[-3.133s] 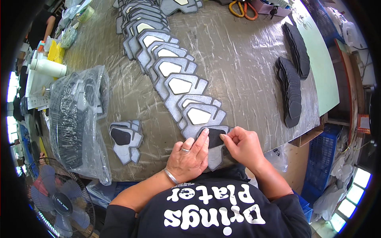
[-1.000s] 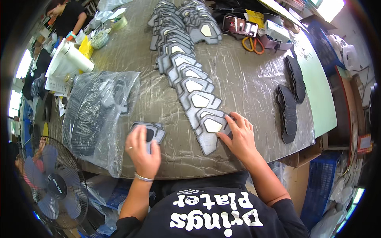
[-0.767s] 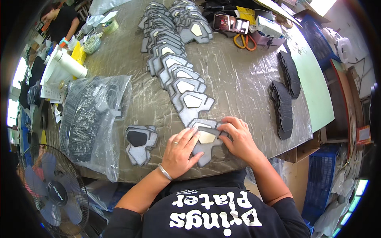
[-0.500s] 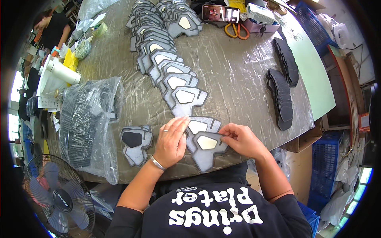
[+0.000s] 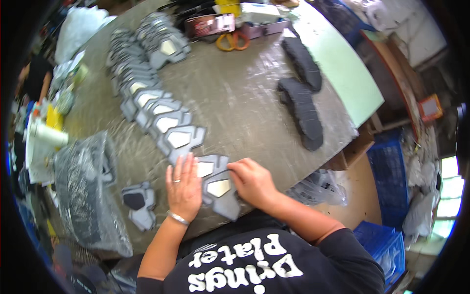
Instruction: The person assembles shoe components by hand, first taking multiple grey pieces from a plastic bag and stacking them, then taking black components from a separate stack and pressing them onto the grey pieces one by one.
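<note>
Close to the table's front edge lies a flat grey cut-out piece (image 5: 226,205) with dark edging and a cream patch. It overlaps a similar grey piece (image 5: 214,161) just beyond it. My left hand (image 5: 185,191) lies flat, fingers stretched, over the left edge of these pieces, with a ring and a metal bracelet. At the right edge of the nearer piece, my right hand (image 5: 254,185) is closed, thumb and fingertips pinching its upper corner. A long overlapping row of grey pieces (image 5: 181,139) runs away to the far left.
Left of my left hand sits a small stack with a black patch (image 5: 133,198). A clear plastic bag of dark pieces (image 5: 88,196) lies farther left. Black piece stacks (image 5: 304,117) lie at right. Orange-handled scissors (image 5: 232,41) and a phone (image 5: 210,25) are at the back.
The whole view has turned and shifted, so the table's things appear farther left. My left hand's fingers now lie flatter and point farther up the row. My right hand stays at the piece's edge.
</note>
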A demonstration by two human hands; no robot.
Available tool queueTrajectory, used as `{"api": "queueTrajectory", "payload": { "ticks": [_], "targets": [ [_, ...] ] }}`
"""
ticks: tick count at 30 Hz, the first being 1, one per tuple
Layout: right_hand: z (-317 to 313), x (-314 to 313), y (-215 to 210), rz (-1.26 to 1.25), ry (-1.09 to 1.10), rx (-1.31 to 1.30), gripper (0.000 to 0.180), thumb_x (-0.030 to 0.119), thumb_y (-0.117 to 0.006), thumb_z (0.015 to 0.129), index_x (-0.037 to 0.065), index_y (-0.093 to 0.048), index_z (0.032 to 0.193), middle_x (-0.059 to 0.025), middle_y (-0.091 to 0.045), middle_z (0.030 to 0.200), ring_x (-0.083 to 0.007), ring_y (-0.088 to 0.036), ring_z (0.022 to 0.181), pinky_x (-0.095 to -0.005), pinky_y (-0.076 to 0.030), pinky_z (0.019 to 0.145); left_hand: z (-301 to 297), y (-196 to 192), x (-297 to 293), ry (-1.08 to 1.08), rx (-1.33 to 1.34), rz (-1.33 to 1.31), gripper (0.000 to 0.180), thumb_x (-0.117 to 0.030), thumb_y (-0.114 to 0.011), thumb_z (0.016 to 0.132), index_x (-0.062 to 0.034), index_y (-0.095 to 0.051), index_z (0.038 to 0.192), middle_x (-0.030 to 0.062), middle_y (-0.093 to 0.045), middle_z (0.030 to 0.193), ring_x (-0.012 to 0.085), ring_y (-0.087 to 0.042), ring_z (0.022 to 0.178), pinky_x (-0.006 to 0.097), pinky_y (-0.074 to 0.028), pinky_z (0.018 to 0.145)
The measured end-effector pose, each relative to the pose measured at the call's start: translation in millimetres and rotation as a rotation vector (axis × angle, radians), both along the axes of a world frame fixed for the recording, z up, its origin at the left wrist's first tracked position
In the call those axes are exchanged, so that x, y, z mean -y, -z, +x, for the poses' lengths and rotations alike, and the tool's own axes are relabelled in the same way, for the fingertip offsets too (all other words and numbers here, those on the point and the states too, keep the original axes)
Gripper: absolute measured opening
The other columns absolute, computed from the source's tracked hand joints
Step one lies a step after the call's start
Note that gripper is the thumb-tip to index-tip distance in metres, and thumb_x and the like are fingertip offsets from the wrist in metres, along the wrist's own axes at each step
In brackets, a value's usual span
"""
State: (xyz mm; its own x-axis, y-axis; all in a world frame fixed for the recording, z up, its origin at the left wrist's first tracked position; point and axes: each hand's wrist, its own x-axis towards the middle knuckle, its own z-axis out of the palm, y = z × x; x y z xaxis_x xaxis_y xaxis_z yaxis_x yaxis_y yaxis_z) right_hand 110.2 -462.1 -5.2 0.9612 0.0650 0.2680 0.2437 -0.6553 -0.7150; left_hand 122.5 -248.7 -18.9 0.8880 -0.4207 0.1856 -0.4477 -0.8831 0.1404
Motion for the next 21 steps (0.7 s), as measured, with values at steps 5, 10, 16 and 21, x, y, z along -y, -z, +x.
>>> {"api": "queueTrajectory", "payload": {
  "ticks": [5, 10, 16, 21],
  "targets": [
    [10.1, 43.3, -17.7, -0.182, 0.159, 0.18, 0.026, 0.013, -0.071, 0.081, 0.004, -0.066, 0.105, -0.0119, -0.064, 0.11, -0.0301, -0.06, 0.101, -0.0402, -0.047, 0.086, 0.9, -11.7, -1.9, -0.003, -0.054, -0.1, 0.049, -0.009, -0.051, 0.087, -0.0004, -0.052, 0.135, 0.0143, -0.044, 0.148, 0.033, -0.034, 0.141, 0.051, -0.022, 0.115],
    [19.8, 139.2, -32.2, -0.362, 0.554, 0.04, 0.032, 0.023, -0.077, 0.078, 0.007, -0.066, 0.104, -0.012, -0.061, 0.106, -0.0327, -0.06, 0.101, -0.0411, -0.048, 0.086, -10.3, -21.6, -1.5, 0.107, -0.077, -0.263, 0.043, -0.009, -0.053, 0.085, 0.0003, -0.057, 0.127, 0.016, -0.052, 0.139, 0.0348, -0.041, 0.135, 0.05, -0.027, 0.112],
    [22.1, 176.9, -43.4, -0.304, 0.387, -0.066, 0.021, 0.02, -0.076, 0.079, 0.004, -0.07, 0.092, -0.0119, -0.066, 0.099, -0.0321, -0.066, 0.086, -0.039, -0.053, 0.077, -17.8, -33.4, 40.6, 0.292, -0.121, -0.343, 0.042, -0.011, -0.064, 0.081, -0.0026, -0.062, 0.122, 0.0144, -0.058, 0.131, 0.0328, -0.049, 0.127, 0.045, -0.033, 0.108],
    [25.9, 196.4, -48.2, -0.087, 0.358, -0.177, 0.015, 0.012, -0.068, 0.085, -0.001, -0.07, 0.092, -0.0139, -0.068, 0.084, -0.0236, -0.067, 0.076, -0.0328, -0.051, 0.071, -20.2, -23.6, 47.8, 0.308, -0.13, -0.336, 0.042, -0.012, -0.067, 0.079, -0.0041, -0.063, 0.121, 0.0139, -0.059, 0.129, 0.0318, -0.051, 0.126, 0.045, -0.034, 0.107]
  ]
}}
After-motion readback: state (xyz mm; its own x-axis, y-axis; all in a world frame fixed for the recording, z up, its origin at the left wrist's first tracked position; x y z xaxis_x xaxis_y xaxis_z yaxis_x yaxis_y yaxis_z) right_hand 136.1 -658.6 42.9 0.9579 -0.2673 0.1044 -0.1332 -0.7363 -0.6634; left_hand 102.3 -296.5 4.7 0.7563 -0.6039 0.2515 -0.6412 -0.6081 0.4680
